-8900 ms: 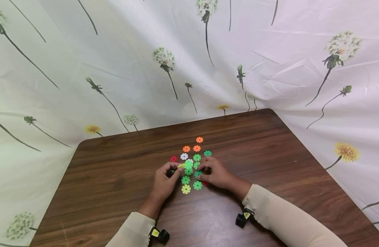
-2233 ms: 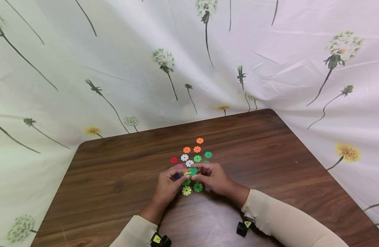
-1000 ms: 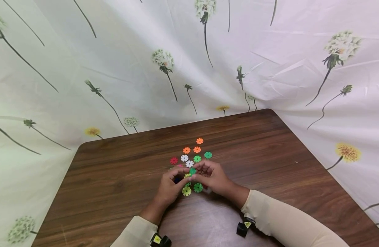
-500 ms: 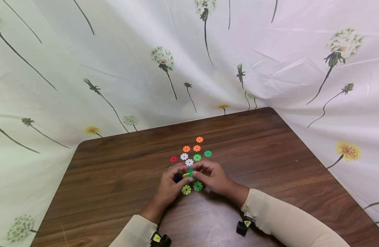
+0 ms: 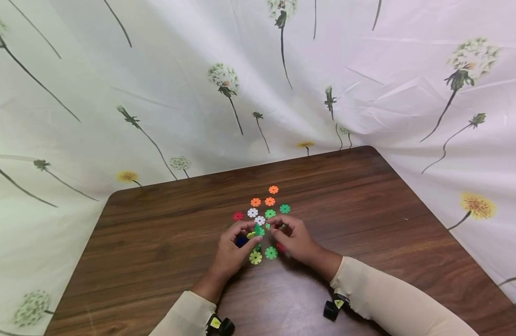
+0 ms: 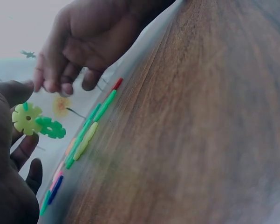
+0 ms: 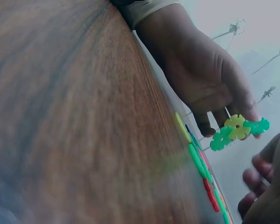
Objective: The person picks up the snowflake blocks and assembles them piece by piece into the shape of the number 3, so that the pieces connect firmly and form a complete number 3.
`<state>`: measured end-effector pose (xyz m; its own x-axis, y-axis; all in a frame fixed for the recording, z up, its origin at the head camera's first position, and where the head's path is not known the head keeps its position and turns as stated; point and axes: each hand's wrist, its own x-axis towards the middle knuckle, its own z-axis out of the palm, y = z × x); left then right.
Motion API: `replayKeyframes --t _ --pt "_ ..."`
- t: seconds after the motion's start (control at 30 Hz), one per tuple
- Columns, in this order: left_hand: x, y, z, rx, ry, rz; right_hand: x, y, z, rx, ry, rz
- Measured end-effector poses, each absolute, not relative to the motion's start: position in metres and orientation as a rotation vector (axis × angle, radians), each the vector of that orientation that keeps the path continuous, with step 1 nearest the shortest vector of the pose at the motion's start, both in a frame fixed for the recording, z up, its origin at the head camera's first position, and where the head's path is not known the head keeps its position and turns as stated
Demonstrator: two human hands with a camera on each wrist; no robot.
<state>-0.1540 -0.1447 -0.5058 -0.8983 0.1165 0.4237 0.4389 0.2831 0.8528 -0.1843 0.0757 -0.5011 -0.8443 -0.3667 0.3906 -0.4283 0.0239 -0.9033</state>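
My left hand [image 5: 231,252] pinches a small joined piece of notched plastic discs between thumb and fingers, above the table. In the right wrist view, a yellow disc [image 7: 236,126] forms its middle, with a green disc [image 7: 220,139] slotted on one side and another green disc [image 7: 259,125] on the other. My right hand [image 5: 299,239] hovers just to the right, apart from the piece. Its fingers curve loosely, and nothing shows between them in either wrist view. Below the hands lie loose discs, including a yellow disc [image 5: 255,257] and a green disc [image 5: 271,253]; others are partly covered.
Beyond the hands, several discs lie flat on the brown wooden table [image 5: 157,261], among them an orange disc [image 5: 273,190], a white disc [image 5: 252,213] and a red disc [image 5: 238,215]. A flower-printed cloth [image 5: 178,93] hangs behind the table.
Earlier both hands met at a green disc on the piece. Now my right hand has let go and drawn slightly right, while my left keeps the piece with green joined to yellow.
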Motion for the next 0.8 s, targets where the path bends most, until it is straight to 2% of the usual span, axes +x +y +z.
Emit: replayKeyframes --t 0.2,0.43,0.8 --pt "-0.154 -0.143 -0.505 -0.414 -2.272 -1.664 -0.187 0.078 -0.504 0.864 -2.320 1.889" --pt "-0.155 -0.142 -0.505 -0.368 -2.259 -1.691 -0.188 0.082 -0.506 1.015 -2.423 1.803" --pt "-0.156 -0.142 -0.504 -0.339 -2.257 -1.667 -0.197 0.088 -0.503 1.276 -2.612 1.433"
